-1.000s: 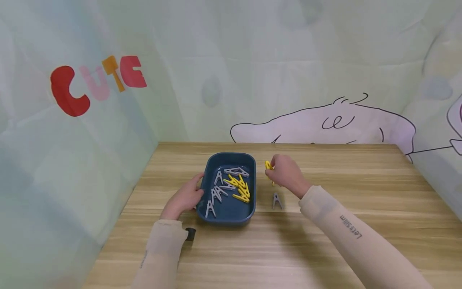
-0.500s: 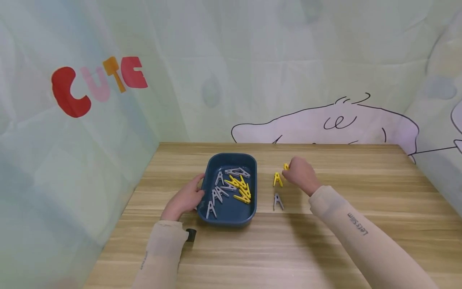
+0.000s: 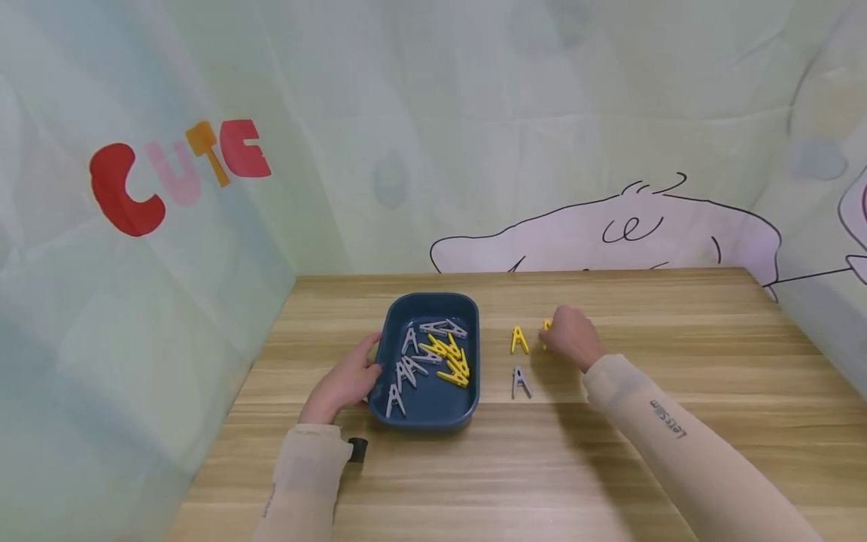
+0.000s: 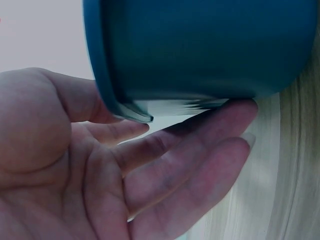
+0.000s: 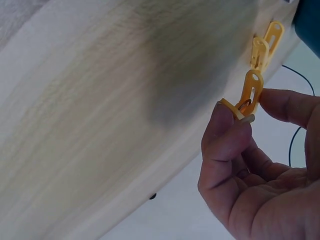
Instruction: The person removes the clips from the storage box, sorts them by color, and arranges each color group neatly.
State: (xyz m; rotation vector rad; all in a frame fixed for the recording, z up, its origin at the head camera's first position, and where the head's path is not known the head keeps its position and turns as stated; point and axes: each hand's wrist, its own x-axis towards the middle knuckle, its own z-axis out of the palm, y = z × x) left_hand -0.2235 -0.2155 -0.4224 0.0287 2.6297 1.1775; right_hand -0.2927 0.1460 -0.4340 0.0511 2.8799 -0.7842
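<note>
My right hand (image 3: 574, 337) pinches a yellow clothespin (image 5: 251, 92) between thumb and fingers, close over the table to the right of the bin. Just left of it another yellow clothespin (image 3: 518, 340) lies on the wood, with a grey clothespin (image 3: 520, 382) nearer to me. My left hand (image 3: 344, 382) rests against the left side of a dark blue bin (image 3: 433, 415). In the left wrist view its fingers (image 4: 200, 165) stretch fairly straight along the bin's outer wall. Inside the bin lie several yellow clothespins (image 3: 452, 365) and several grey clothespins (image 3: 409, 370).
The wood-grain table (image 3: 643, 309) runs back to a printed cloth wall (image 3: 542, 135). A second cloth side (image 3: 135, 316) borders its left edge. A small black object (image 3: 357, 450) shows beside the left sleeve.
My right hand set one yellow clothespin upright in view beside the grey one, then moved right and lowered with another yellow clothespin. The left hand stays at the bin.
</note>
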